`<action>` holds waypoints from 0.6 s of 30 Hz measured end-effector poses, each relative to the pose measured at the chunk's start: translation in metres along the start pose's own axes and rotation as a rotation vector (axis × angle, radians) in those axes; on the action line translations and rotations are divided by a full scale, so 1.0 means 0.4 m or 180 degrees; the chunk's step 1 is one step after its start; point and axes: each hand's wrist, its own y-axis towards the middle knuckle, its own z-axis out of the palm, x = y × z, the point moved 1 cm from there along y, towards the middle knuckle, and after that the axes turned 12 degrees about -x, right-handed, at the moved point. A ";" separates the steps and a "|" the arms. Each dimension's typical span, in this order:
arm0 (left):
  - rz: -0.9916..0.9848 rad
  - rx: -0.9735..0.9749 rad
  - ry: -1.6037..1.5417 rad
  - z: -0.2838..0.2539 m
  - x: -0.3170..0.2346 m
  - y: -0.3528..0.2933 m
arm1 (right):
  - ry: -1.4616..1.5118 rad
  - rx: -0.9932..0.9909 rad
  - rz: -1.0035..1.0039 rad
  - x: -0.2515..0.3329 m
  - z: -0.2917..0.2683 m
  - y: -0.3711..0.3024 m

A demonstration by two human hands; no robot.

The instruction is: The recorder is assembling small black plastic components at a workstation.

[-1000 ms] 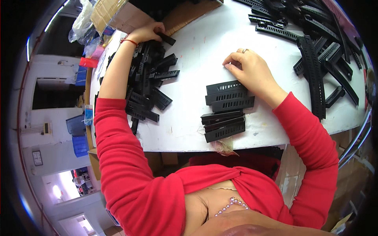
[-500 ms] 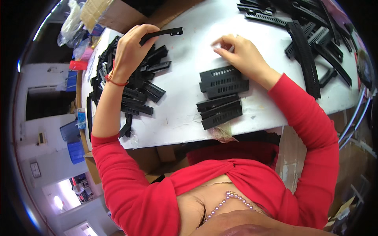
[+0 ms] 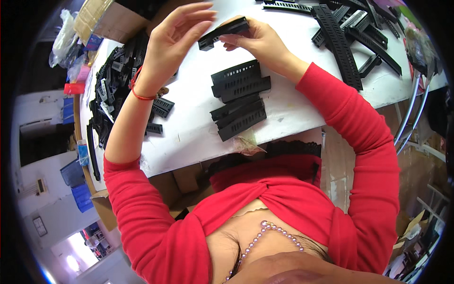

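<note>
One black slotted piece is held above the white table, its right end pinched between thumb and fingers of the right hand. The left hand is spread beside the other end; contact cannot be told. If the pinch is loosened, the overlapping pieces could be knocked askew.
</note>
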 end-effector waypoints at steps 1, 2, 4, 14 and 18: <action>0.0204 -0.0148 0.0127 -0.021 0.056 -0.001 | 0.0013 0.0018 -0.0033 0.002 0.007 0.005; -0.0097 -0.0043 0.0135 -0.030 0.063 -0.015 | 0.0261 0.0031 0.0106 0.003 0.006 0.008; -0.0591 0.0145 -0.0072 -0.044 0.060 -0.049 | 0.0522 0.0191 0.0283 0.012 0.011 0.011; -0.0674 -0.2703 0.1579 -0.591 0.128 -0.276 | -0.0862 -0.0055 0.0116 0.003 0.017 -0.006; -0.0386 -0.2475 0.3588 -0.615 0.105 -0.271 | -0.1025 0.0028 0.0223 -0.003 0.015 -0.012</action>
